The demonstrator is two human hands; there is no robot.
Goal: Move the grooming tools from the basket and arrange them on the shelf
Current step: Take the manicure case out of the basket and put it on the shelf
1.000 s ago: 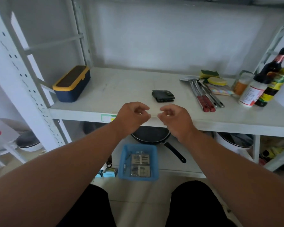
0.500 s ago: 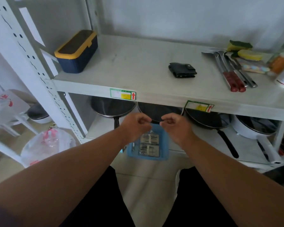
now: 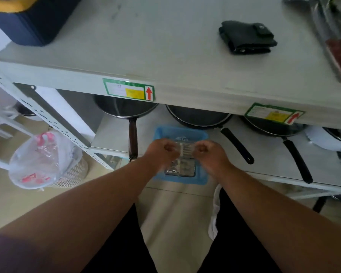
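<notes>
Left hand (image 3: 161, 152) and right hand (image 3: 209, 154), both curled nearly into fists, hover over blue plastic basket (image 3: 180, 179) on the floor; whether they grip anything is unclear. Metallic grooming tools (image 3: 182, 168) lie between and beneath them. Grey shelf (image 3: 146, 48) above, smooth.

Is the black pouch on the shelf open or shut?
Shut: the black pouch lies flat on the shelf, its strap over the top.

Curled hands (image 3: 182, 152) above blue basket (image 3: 180, 179)
</notes>
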